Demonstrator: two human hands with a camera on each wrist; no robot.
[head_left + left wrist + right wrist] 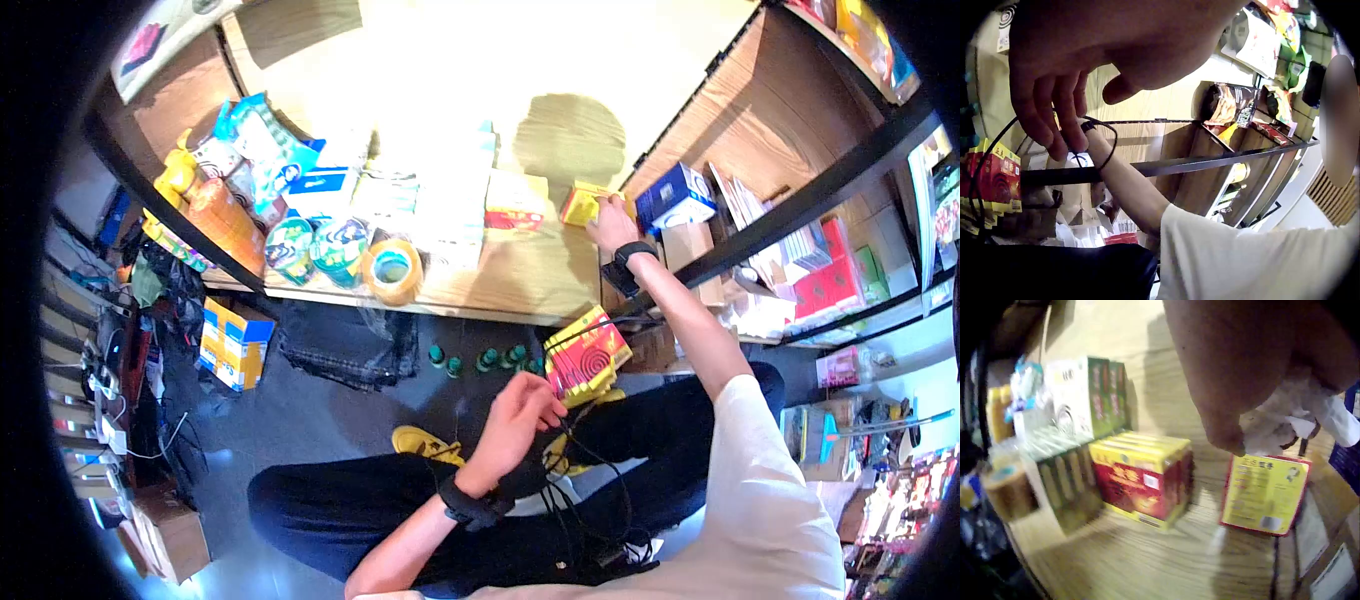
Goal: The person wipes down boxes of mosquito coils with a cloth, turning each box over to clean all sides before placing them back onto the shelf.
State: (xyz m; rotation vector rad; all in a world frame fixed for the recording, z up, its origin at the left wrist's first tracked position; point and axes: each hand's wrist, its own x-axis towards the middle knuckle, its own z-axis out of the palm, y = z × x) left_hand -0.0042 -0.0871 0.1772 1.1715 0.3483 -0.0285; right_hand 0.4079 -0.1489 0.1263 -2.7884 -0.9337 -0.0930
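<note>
In the head view my right hand (pixel 612 228) reaches over the shelf, right above a yellow mosquito coil box (pixel 580 206). The right wrist view shows crumpled white tissue (pixel 1266 434) gripped under its fingers, while the yellow box (pixel 1264 494) with red edges stands just below. To the left sits a group of red and yellow mosquito coil boxes (pixel 1141 478). My left hand (pixel 518 420) hovers over my lap with loosely bent fingers and nothing in them. Close to it is a stack of mosquito coil boxes (pixel 588 358). Black cord (pixel 1110 134) loops past the left fingers.
Tape rolls (pixel 392 270), green-and-white boxes (pixel 1091 394) and blue packs (pixel 270 150) line the shelf's left part. A blue box (pixel 680 195) stands at the right. A black metal bar (pixel 740 245) crosses near the right forearm. Small green bottles (pixel 487 358) stand on the floor.
</note>
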